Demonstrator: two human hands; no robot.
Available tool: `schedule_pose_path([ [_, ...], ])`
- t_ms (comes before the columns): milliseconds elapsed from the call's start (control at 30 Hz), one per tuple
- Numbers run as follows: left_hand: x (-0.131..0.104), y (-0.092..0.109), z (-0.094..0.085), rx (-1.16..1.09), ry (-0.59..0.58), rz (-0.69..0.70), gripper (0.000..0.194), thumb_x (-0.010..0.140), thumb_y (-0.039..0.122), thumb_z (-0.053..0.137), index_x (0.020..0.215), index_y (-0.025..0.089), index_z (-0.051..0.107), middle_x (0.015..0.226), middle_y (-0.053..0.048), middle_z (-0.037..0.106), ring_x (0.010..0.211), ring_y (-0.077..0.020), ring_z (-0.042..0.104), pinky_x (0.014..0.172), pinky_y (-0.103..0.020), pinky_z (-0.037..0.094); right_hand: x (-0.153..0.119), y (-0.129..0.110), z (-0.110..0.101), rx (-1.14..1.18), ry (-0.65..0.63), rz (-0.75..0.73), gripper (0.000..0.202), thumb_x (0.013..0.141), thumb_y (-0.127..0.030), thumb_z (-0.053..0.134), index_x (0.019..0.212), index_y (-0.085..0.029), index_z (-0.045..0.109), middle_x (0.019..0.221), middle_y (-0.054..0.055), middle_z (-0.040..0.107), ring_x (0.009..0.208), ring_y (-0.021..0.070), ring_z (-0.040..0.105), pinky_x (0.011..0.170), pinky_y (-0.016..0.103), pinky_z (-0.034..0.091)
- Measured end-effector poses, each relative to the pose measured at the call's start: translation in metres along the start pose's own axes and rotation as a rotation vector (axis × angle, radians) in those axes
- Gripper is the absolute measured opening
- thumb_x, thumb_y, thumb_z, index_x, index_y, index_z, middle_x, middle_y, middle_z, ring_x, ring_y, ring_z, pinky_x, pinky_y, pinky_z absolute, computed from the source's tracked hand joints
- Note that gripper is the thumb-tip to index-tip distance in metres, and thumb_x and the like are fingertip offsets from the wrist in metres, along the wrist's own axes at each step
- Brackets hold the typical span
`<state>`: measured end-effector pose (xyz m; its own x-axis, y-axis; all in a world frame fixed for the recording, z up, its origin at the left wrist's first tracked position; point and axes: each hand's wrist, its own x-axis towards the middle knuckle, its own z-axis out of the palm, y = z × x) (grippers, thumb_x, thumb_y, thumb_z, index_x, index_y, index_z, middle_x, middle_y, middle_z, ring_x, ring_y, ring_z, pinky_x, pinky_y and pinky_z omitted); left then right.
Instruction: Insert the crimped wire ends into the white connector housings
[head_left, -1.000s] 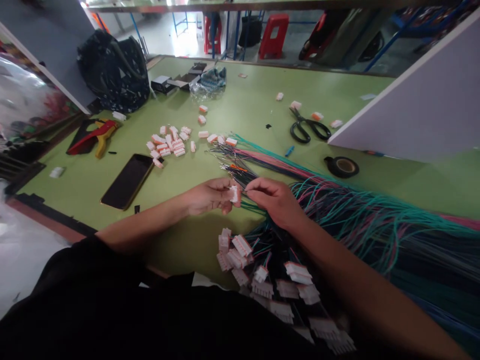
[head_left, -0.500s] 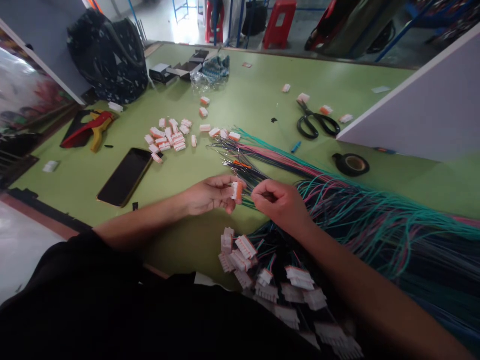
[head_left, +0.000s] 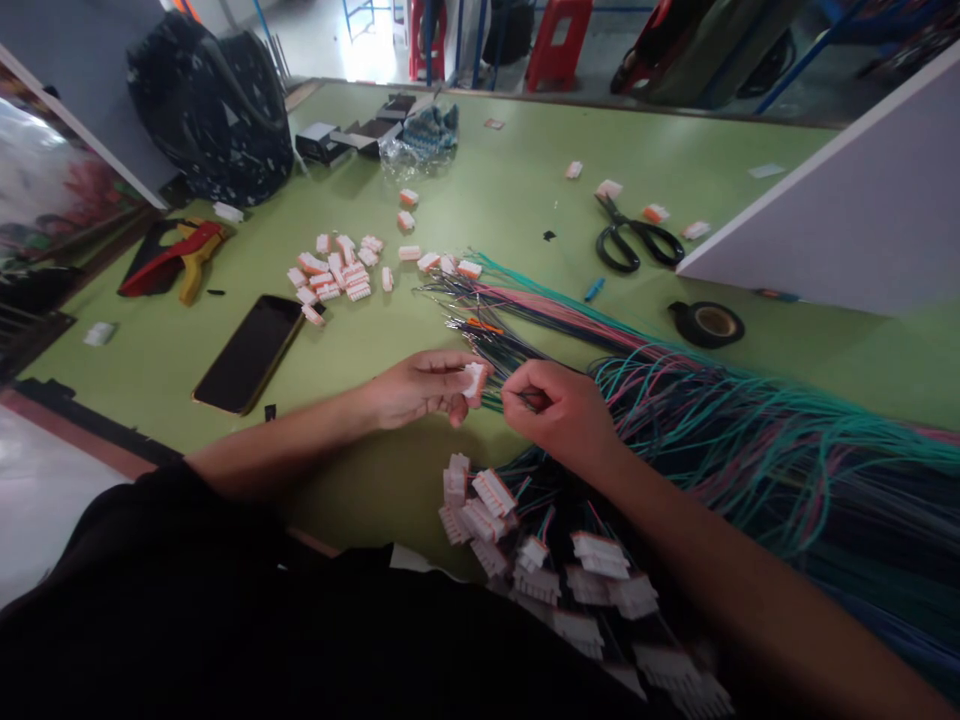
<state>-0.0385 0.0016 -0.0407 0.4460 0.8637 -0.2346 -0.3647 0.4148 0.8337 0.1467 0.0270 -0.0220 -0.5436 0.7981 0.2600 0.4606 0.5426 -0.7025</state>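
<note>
Between the thumb and fingers of my left hand (head_left: 420,390) is a small white and orange plug connector (head_left: 474,380). Just right of it, my right hand (head_left: 559,408) is closed in a pinch on a thin wire, mostly hidden by the fingers. A small gap separates the right fingertips from the connector. Behind both hands lie bundled wires (head_left: 555,315) in green, pink and dark colours, with bare tips at the left end. Below the hands, several white connectors (head_left: 484,520) with wires attached are piled near my body.
Loose connectors (head_left: 337,270) lie in a heap beside a phone (head_left: 249,353). Red and yellow pliers (head_left: 184,255) rest at the left. Scissors (head_left: 630,235) and black tape (head_left: 706,324) are on the right, near a white panel (head_left: 847,220). A dark bag (head_left: 214,110) stands behind.
The connector in my left hand has turned slightly, showing more of its white side. My right hand stays close to it, its fingers shifted a little. The view has moved slightly.
</note>
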Motion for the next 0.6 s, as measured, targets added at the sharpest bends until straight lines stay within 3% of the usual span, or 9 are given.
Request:
schedule_pose_path([
  [233,0.0008,-0.0013,0.0021,0.041,0.027,-0.014,0.032,0.07,0.027,0.071,0.097,0.01,0.062,0.065,0.0,0.063,0.048,-0.006,0.056,0.047,-0.017,0.043,-0.0016,0.0013,0.0014,-0.049,-0.01,-0.02,0.01,0.065,-0.014,0.045,0.058,-0.019,0.049,0.054,-0.003,0.045,0.051,0.0081,0.036,0.05,0.021,0.029],
  [600,0.0012,-0.007,0.0029,0.075,0.019,0.054,0.026,0.073,0.026,0.068,0.093,0.01,0.061,0.068,-0.001,0.062,0.05,-0.0059,0.056,0.05,-0.019,0.044,-0.0034,0.0032,0.0029,-0.072,-0.013,-0.096,0.01,0.068,-0.016,0.044,0.059,-0.02,0.047,0.054,-0.004,0.042,0.05,0.0081,0.034,0.05,0.022,0.03],
])
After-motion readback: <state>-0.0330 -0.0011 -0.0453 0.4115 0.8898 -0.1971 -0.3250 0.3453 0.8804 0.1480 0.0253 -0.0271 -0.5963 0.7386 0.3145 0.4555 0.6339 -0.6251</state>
